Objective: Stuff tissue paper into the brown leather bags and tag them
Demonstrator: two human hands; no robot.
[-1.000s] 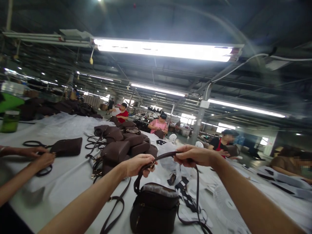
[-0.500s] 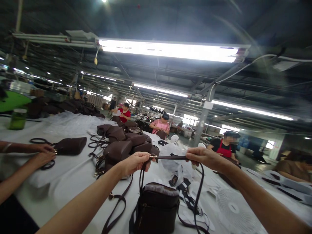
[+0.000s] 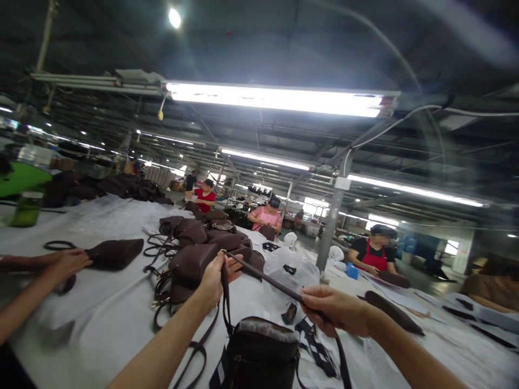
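presently, the left hand (image 3: 215,278) pinches the strap (image 3: 265,277) between thumb and forefinger, its other fingers extended; the right hand (image 3: 334,309) is closed around the strap. between them, the strap's long axis runs straight, sloping down toward the right hand, above the bag (image 3: 263,354). the bag's top faces upward; its base is cut off. strap inside the right hand: hidden. brown pile (image 3: 198,243): beyond the bag, to its left.

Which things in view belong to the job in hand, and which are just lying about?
In the job:
strap, held in left grip and right grip
dark bag below the strap

Apparently just lying about:
heap of brown bags
green jar
clear plastic sheeting
small blue object
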